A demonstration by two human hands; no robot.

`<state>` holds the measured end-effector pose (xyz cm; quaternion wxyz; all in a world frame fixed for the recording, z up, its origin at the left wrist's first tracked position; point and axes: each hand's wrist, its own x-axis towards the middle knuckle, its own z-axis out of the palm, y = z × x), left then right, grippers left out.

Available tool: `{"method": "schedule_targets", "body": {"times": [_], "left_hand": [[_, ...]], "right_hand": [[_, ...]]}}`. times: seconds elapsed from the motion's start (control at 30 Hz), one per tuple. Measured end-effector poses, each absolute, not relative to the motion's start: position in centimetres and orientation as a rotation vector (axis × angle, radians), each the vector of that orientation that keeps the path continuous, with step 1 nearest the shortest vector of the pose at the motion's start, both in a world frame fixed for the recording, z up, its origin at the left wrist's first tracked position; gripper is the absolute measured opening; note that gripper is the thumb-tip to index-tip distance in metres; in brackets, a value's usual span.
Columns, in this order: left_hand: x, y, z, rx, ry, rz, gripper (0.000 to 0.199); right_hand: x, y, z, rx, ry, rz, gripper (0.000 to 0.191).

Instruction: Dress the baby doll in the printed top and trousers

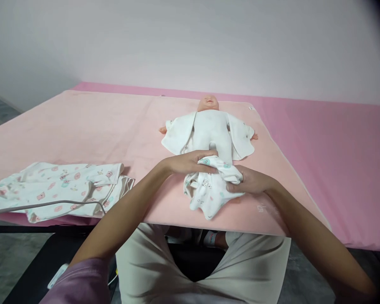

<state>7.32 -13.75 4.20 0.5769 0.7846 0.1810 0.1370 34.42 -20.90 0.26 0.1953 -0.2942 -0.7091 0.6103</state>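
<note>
A baby doll (211, 122) lies on its back on the pink mat (120, 126), head away from me. Its white jacket (179, 134) is spread open at both sides, the arms in its sleeves. At the doll's lower legs, both my hands grip a bunched white printed cloth garment (213, 196). My left hand (193, 162) holds its upper left edge, fingers pressed on the fabric. My right hand (247, 180) pinches its right side. The doll's feet are mostly hidden by the cloth and hands.
Another white printed garment (66, 185) lies flat at the left front of the mat, with a grey cable (60, 202) across it. A darker pink surface (329, 160) extends to the right. Behind stands a pale wall (190, 42).
</note>
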Motion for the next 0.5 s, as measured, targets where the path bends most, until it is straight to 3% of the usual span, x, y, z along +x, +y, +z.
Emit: {"method": "schedule_targets", "body": {"times": [0.27,0.5], "left_hand": [[6.9,-13.5,4.2,1.793,0.345,0.048,0.046],[6.5,-13.2,4.2,1.748,0.383,0.191,0.043]], "right_hand": [[34.3,-21.0,-0.1,-0.915,-1.618,1.549,0.052],[34.5,-20.9,1.0,-0.85,-1.988,1.746,0.039]]}}
